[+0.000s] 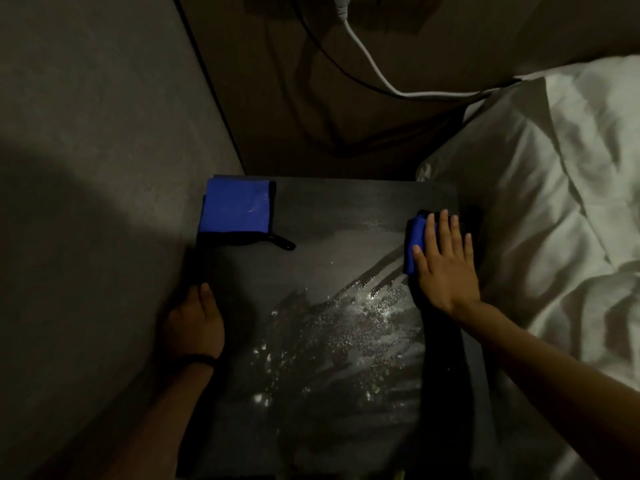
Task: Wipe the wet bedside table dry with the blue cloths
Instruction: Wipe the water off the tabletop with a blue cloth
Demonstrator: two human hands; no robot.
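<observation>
The dark bedside table [332, 209] fills the middle of the view, with shiny water streaks and droplets [346, 327] across its centre and right half. My right hand [445, 265] lies flat with straight fingers on a folded blue cloth [417, 242] near the table's right edge, pressing it down. A second blue cloth [235, 209] with a black hem and loop lies folded at the back left corner, untouched. My left hand [197, 323] grips the table's left edge, thumb on top, a dark band on the wrist.
A grey wall [104, 168] runs close along the table's left side. White bedding and a pillow [554, 188] press against the right side. A white cable [374, 71] and a black cable hang behind the table.
</observation>
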